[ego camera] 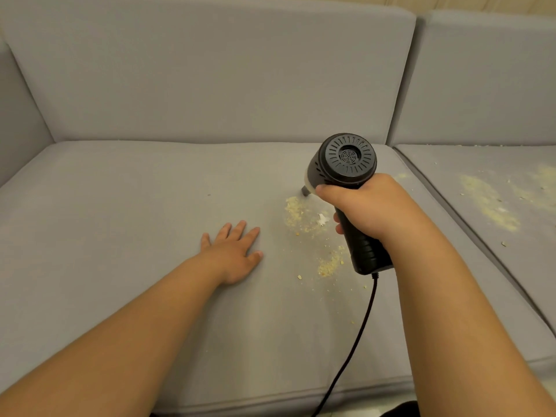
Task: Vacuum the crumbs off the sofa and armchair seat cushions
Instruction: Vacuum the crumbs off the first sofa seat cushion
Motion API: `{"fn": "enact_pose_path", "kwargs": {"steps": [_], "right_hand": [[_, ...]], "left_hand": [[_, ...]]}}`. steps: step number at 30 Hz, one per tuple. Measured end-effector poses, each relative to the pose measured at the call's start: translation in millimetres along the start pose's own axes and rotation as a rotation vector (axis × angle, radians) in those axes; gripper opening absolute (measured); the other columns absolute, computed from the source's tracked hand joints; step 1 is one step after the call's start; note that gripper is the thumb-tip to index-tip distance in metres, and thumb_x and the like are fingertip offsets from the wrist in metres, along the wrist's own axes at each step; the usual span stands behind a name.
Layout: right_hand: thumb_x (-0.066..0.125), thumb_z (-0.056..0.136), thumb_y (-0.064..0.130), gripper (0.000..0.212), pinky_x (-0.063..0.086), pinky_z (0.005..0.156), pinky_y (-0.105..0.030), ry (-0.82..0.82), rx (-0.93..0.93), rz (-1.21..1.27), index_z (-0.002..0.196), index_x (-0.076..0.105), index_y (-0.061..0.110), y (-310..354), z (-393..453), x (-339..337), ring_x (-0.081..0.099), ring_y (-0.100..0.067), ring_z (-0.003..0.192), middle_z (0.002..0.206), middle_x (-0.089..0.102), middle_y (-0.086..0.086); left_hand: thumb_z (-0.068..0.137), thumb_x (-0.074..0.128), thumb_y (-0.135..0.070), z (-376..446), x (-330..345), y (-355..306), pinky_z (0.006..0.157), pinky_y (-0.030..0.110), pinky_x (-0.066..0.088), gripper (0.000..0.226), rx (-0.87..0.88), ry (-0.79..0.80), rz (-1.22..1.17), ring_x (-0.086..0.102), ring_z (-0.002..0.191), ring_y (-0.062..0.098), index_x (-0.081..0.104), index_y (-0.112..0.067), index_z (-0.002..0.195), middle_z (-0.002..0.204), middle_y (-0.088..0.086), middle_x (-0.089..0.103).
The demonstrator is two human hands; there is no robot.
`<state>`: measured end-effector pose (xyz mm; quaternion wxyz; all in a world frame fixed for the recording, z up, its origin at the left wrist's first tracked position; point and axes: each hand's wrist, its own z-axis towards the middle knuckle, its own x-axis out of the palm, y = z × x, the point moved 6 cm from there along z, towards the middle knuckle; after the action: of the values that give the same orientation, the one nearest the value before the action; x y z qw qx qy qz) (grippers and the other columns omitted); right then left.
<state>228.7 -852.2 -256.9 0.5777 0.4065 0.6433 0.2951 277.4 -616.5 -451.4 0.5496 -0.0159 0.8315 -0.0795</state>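
Your right hand [365, 206] grips the vacuum [346, 164], nozzle at the crumbs [296, 210]; your left hand [233, 254] lies flat left of them, the cord [355, 341] trailing nearer you.

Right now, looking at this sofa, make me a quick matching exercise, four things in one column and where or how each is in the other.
Things:
1. left hand
2. right hand
3. power cord
4. right seat cushion

States:
A. grips the handheld vacuum
B. rests flat on the left seat cushion
C. bears wide crumb patches
D. trails toward the sofa's front edge

Pairs: 1-B, 2-A, 3-D, 4-C
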Motion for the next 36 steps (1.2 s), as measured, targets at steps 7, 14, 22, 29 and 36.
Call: {"fn": "enact_pose_path", "kwargs": {"steps": [7,14,22,29,36], "right_hand": [[0.081,0.088,0.043,0.029,0.064,0.069,-0.038,0.063,0.034,0.110,0.102,0.072,0.019,-1.7,-2.8,-4.7,0.079,-0.021,0.067,0.081,0.079,-0.008],[0.079,0.090,0.039,0.023,0.060,0.068,-0.034,-0.086,0.047,0.095,0.093,0.072,0.018,-19.6,-26.4,-9.7,0.077,-0.018,0.064,0.084,0.079,-0.011],[0.078,0.091,0.034,0.020,0.064,0.077,-0.044,-0.003,0.064,0.195,0.097,0.074,0.014,-27.0,-47.6,2.3,0.075,-0.021,0.063,0.087,0.078,-0.017],[0.079,0.090,0.034,0.017,0.064,0.080,-0.046,-0.140,0.066,0.266,0.090,0.071,0.019,-38.6,-60.3,-15.4,0.078,-0.030,0.072,0.078,0.076,-0.012],[0.078,0.092,0.034,0.020,0.060,0.062,-0.031,-0.018,0.064,0.218,0.094,0.071,0.016,-39.8,-69.2,-9.4,0.072,-0.016,0.059,0.077,0.073,-0.009]], "left_hand": [[0.105,0.023,-0.064,-8.1,2.0,-9.6,0.124,0.062,-0.002,0.069,0.009,-0.001,0.015,-0.011,0.159,0.021,-0.004,-0.043,0.164,0.173,-0.009,-0.014],[0.106,0.024,-0.061,-39.7,12.0,-22.5,0.125,0.060,-0.007,0.068,0.029,0.026,-0.013,-0.015,0.159,0.020,-0.006,-0.042,0.164,0.172,-0.008,-0.017],[0.105,0.024,-0.062,-69.5,24.2,-30.2,0.125,0.059,-0.006,0.069,0.010,0.062,-0.003,-0.015,0.159,0.021,-0.006,-0.042,0.164,0.172,-0.006,-0.017],[0.106,0.026,-0.061,-88.3,26.8,-32.0,0.126,0.059,-0.002,0.070,-0.034,0.086,-0.003,-0.012,0.159,0.024,-0.004,-0.039,0.165,0.173,-0.004,-0.016],[0.106,0.024,-0.060,-90.1,25.8,-46.9,0.126,0.057,-0.004,0.069,-0.007,0.088,0.029,-0.012,0.159,0.023,-0.006,-0.040,0.164,0.173,-0.004,-0.017]]}}
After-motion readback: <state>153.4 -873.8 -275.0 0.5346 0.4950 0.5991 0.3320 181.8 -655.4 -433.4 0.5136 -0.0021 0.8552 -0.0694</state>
